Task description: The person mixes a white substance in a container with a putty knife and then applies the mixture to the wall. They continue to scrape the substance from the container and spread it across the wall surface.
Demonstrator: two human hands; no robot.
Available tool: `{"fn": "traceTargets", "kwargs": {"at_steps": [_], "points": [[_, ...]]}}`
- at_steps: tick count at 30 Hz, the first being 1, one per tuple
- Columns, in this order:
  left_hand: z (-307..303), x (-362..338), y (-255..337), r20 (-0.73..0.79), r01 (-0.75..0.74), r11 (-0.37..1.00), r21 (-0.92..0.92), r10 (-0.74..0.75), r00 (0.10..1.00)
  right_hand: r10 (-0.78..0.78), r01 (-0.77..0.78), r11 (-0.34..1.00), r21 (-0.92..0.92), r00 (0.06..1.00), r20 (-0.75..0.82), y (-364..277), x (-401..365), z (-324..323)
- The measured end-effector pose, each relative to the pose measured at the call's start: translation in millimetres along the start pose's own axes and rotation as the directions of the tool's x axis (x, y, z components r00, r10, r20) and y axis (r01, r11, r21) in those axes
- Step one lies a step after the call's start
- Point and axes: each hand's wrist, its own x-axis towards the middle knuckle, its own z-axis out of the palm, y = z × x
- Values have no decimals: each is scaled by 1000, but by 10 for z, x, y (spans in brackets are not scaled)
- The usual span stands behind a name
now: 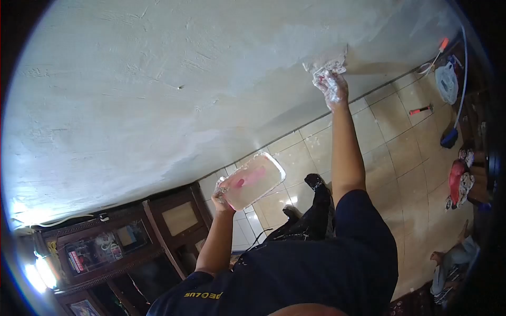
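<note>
2 hands [333,89] work beside a patchy grey wall [158,95] above tiled floor [392,152].

Home, tiled floor [390,150], wooden cabinet [121,267]

Upper right of centre, the right hand [332,88] holds a white-smeared scraper [325,61] at the wall [132,110]; near centre, the left hand [221,196] holds a tray [258,185].

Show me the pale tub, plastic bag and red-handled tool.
Pale tub [278,163]: head view, on its smeared rim.
Plastic bag [447,84]: head view, middle of its side.
Red-handled tool [419,111]: head view, on its handle.
</note>
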Motion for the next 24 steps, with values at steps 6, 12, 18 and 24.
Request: {"fn": "traceTargets", "kwargs": {"at_steps": [6, 12, 18, 24], "points": [[145, 66, 47, -109, 21, 999, 37, -17, 994, 167, -212, 967, -139, 945, -281, 538, -193, -925], [150, 128, -24, 195, -52, 998, -19, 55, 979, 149, -149, 989, 7, 986, -74, -21, -715, -508], [182, 183, -218, -24, 33, 997, 70, -31, 999, -202, 193, 970, -150, 978, -46, -527, -564, 799], [156, 118, -358, 70, 45, 989, -140, -36, 997, 120, -200, 957, -208, 931, -345, 173, -700, -442]]}}
